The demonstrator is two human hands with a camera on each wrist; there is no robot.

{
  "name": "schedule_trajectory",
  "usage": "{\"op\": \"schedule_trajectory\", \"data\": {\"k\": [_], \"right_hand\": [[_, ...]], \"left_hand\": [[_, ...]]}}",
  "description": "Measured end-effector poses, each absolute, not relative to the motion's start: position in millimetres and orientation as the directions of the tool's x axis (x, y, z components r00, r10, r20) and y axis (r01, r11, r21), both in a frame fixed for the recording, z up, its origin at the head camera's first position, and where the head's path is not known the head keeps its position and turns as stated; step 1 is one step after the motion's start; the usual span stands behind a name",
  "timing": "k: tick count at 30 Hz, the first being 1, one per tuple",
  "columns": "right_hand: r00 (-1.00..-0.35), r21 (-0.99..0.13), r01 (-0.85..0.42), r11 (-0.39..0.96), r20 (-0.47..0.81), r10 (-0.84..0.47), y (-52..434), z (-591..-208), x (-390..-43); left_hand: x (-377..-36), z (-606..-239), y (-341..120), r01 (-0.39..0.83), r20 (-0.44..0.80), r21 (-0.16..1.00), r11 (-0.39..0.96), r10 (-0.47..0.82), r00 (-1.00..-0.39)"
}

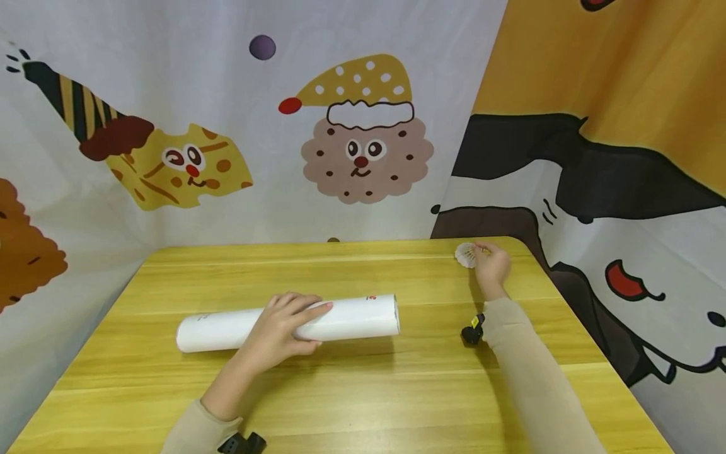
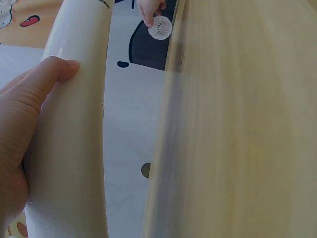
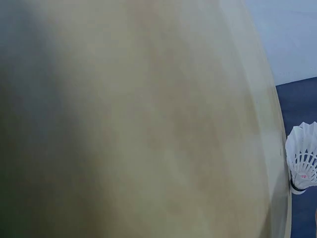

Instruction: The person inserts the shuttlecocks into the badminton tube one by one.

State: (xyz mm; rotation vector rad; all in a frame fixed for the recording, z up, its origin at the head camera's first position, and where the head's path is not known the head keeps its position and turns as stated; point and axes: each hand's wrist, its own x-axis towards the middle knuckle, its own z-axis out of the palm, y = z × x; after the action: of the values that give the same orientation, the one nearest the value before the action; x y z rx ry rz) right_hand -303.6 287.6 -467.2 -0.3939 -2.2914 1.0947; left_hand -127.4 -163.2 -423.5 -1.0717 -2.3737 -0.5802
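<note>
I see a counter (image 1: 351, 391) of light yellow wood w/ visible grain lines and rounded corners, smooth and a bit glossy. Around it hang fabric backdrops: the wall behind is white cloth w/ cartoon prints, a brown cookie face (image 1: 365, 154) in a yellow dotted cap and a yellow cheese figure (image 1: 181, 165) w/ a striped hat. On the right side the cloth is orange, black and white, w/ soft folds.

On the counter, approx. in the middle, lies a long white tube (image 1: 357, 317), a cylinder on its side, running left to right. Its surface is smooth, like coated cardboard, w/ a small red mark near the right end. My left hand (image 1: 280, 334) is grasping this tube from above; fingers curl over the top and the thumb presses on the side, as the left wrist view shows it.

My right hand (image 1: 492, 268) is at the far right corner of the counter, well apart from the tube. It pinches a white shuttlecock (image 1: 466, 255), feather skirt round and ribbed, w/ a dark band near the base in the right wrist view. The shuttlecock is at the counter edge; if it touches the wood I cannot tell.

Both arms wear beige sleeves; a small black camera mount (image 1: 472, 331) sits at the right wrist.
</note>
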Motion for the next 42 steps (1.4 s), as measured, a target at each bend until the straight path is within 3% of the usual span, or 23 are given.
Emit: {"op": "schedule_trajectory", "data": {"k": [12,27,36,42], "right_hand": [[-0.785,-0.797,-0.046,0.602,0.402,0.472,293.7,-464.3,-287.5],[-0.755,-0.835,-0.222,0.504,0.474,0.453,282.0,-445.1,-259.3],[-0.803,-0.875,-0.270,0.402,0.435,0.407,268.4,-427.6,-236.2],[-0.822,-0.874,-0.375,0.308,0.467,0.325,253.0,-407.0,-212.2]], "left_hand": [[-126.4,-425.5,-163.7,0.764,0.560,0.195,0.615,0.570,-0.601],[-127.6,-425.2,-162.8,0.766,0.562,0.194,0.612,0.571,-0.599],[-127.5,-424.3,-162.6,0.768,0.563,0.193,0.610,0.573,-0.596],[-127.5,-424.6,-162.8,0.770,0.567,0.191,0.608,0.572,-0.593]]}}
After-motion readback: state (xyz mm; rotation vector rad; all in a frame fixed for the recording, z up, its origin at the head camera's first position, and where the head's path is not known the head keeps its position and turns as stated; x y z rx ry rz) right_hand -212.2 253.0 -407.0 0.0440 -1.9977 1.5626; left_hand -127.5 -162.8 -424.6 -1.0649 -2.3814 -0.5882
